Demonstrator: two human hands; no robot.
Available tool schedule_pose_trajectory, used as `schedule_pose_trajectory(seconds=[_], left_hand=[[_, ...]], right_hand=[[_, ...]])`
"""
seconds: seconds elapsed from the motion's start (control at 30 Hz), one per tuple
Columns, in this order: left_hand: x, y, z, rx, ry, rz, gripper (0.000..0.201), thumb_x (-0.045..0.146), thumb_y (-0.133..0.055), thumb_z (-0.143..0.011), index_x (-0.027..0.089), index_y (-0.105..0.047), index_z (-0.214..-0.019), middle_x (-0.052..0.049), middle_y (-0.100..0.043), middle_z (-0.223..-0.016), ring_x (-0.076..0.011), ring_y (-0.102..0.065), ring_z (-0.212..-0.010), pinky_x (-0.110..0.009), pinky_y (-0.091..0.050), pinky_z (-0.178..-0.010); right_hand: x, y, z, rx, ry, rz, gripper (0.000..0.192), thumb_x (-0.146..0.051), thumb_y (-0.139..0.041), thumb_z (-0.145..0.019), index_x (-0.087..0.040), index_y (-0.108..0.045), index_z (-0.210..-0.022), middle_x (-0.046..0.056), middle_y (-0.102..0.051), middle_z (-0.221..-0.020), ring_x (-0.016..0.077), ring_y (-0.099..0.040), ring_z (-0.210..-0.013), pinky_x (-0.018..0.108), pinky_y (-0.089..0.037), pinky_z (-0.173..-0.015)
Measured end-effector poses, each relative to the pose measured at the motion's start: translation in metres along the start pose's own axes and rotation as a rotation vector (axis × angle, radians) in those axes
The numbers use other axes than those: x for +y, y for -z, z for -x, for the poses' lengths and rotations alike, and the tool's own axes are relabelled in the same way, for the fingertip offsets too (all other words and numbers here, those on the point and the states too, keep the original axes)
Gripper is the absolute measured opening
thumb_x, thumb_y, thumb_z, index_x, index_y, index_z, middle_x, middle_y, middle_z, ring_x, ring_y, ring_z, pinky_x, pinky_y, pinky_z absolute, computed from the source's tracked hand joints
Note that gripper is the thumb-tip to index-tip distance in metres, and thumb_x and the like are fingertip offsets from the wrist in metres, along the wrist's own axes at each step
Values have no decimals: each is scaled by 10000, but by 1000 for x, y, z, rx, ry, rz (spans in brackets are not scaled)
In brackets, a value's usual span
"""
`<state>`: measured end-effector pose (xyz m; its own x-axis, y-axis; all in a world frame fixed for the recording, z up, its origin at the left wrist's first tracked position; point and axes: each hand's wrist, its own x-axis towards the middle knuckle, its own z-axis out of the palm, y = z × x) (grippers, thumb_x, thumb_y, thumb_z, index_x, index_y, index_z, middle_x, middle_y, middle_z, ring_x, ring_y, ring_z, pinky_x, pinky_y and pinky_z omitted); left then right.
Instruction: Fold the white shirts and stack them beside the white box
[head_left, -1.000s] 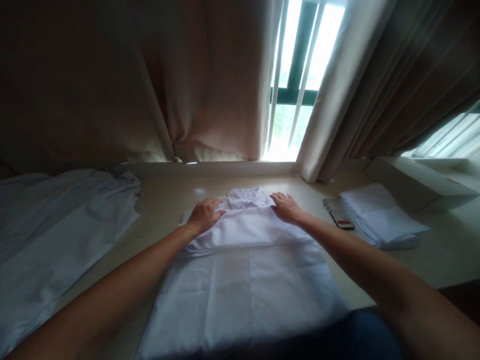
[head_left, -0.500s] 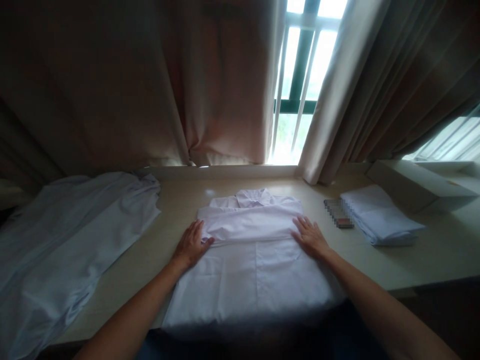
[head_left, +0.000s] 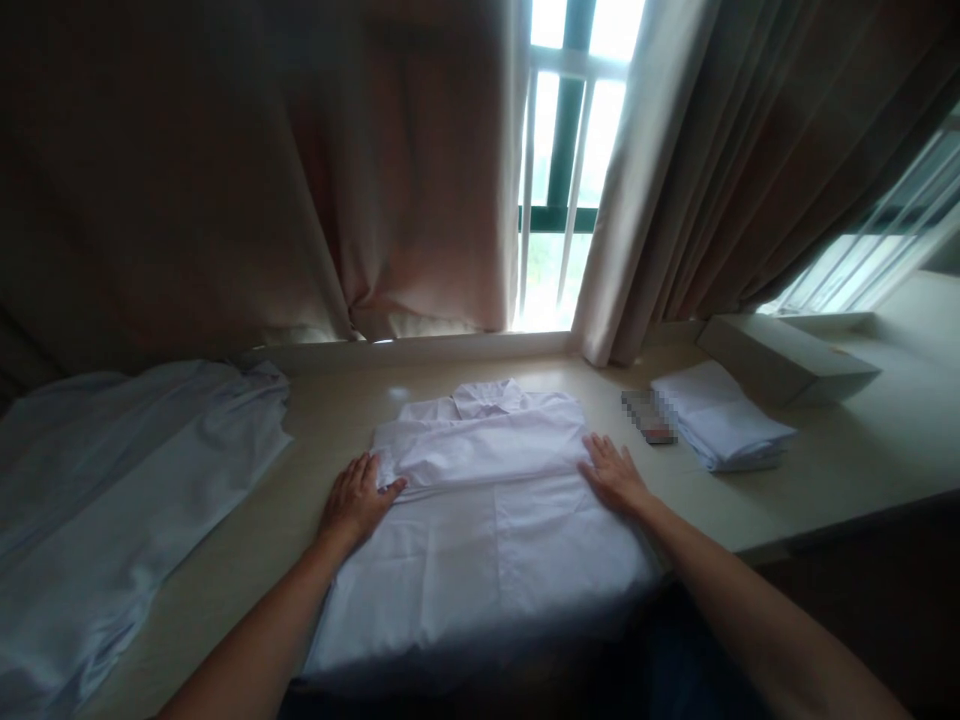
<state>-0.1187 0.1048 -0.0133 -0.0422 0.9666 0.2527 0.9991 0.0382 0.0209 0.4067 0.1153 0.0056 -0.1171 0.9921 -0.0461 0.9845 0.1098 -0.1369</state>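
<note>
A white collared coat or shirt (head_left: 465,540) lies partly folded on the table before me. Its collar points toward the window, and a folded band of cloth runs across it just below the collar. At the left end of that band rests my left hand (head_left: 358,497), fingers outstretched and thumb on the cloth. My right hand (head_left: 613,474) lies flat at the band's right end, its fingers spread. Neither hand grips anything. The garment's lower part reaches the table's front edge, where it falls into shadow.
Another white garment (head_left: 142,470) lies loosely spread at the left. On the right are a blurred-out flat object (head_left: 649,417), a folded white cloth (head_left: 720,415) and a pale box (head_left: 787,358). Curtains (head_left: 427,200) hang behind the table (head_left: 750,510), parted at a window (head_left: 570,170).
The view has turned a little to the right, so most things sit further left. Both hands stay at the ends of the folded band, the right one slightly further toward its outer edge.
</note>
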Motion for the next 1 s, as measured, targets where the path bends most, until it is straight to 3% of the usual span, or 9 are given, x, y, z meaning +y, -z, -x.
schedule_pose_trajectory(seconds=[0.63,1.0], left_hand=[[13,10,3,38,-6,0,829,664,-340,-862,59,-402,-1424,-209,-433,-1462,-308,-373,-1369,-421,-250,-1141],[14,12,4,10,29,4,805,661,-347,-864,91,-396,-1431,-187,-426,-1476,-305,-355,-1384,-425,-235,-1149]], right_hand=[[-1,2,1,14,-30,37,735,-676,-115,-930,-282,-166,-1548,4,-142,-1616,236,-100,-1483,522,-76,-1186],[3,5,-20,-2,10,32,733,-691,-107,-920,-316,-123,-1550,-4,-118,-1618,257,-95,-1484,588,-71,-1167]])
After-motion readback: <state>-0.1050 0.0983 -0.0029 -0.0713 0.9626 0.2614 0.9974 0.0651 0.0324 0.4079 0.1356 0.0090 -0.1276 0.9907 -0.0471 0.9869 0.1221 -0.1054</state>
